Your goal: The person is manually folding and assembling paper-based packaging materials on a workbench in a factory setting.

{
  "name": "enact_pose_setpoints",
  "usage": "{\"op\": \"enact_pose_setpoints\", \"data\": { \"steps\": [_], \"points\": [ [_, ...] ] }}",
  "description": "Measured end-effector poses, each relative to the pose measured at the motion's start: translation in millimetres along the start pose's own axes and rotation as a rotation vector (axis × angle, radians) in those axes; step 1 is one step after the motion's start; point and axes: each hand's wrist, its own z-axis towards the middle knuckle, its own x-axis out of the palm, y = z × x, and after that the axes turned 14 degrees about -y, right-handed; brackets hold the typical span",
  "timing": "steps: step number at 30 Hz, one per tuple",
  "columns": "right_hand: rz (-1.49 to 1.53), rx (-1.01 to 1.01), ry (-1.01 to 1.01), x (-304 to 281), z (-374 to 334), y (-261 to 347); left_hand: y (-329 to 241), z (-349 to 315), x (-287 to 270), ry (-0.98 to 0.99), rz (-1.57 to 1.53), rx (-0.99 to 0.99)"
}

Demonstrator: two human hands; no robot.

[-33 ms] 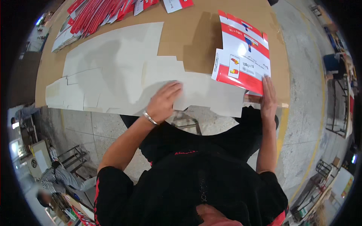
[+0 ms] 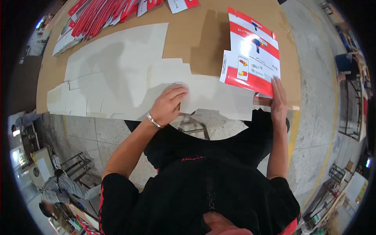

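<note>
A large flat carton blank (image 2: pixel 129 84) lies on the table with its plain grey-white side up and reaches over the near edge. My left hand (image 2: pixel 171 102) rests on its middle near that edge, fingers stretched out together, with a metal bracelet at the wrist. At the right end, a glossy red and white printed panel (image 2: pixel 256 53) lies over the blank and stands somewhat raised, casting a shadow to its left. Whether it is part of the same blank I cannot tell. My right hand (image 2: pixel 278 100) touches its near right corner with straight fingers; the thumb is hidden.
A fanned stack of red and white printed cartons (image 2: pixel 102 17) lies at the far left of the brown cardboard-covered table (image 2: pixel 184 37). Another printed carton (image 2: pixel 182 4) lies at the far edge. A metal stool frame (image 2: pixel 197 129) shows below. A person (image 2: pixel 56 190) sits at lower left.
</note>
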Motion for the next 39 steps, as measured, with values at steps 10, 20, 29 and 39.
{"op": "enact_pose_setpoints", "data": {
  "steps": [10, 20, 29, 39],
  "points": [
    [0.099, 0.274, -0.073, 5, -24, -11, -9, 48, 45, -0.022, 0.100, -0.628],
    [-0.118, -0.206, 0.362, 21, -7, 59, -35, 38, 8, 0.361, 0.317, -0.070],
    [-0.165, -0.133, 0.259, 19, -22, 62, 23, 24, -32, -0.037, 0.168, -0.330],
    [-0.239, -0.111, 0.265, 21, -27, 59, 4, 58, 60, -0.589, -0.629, -0.888]
  ]
}}
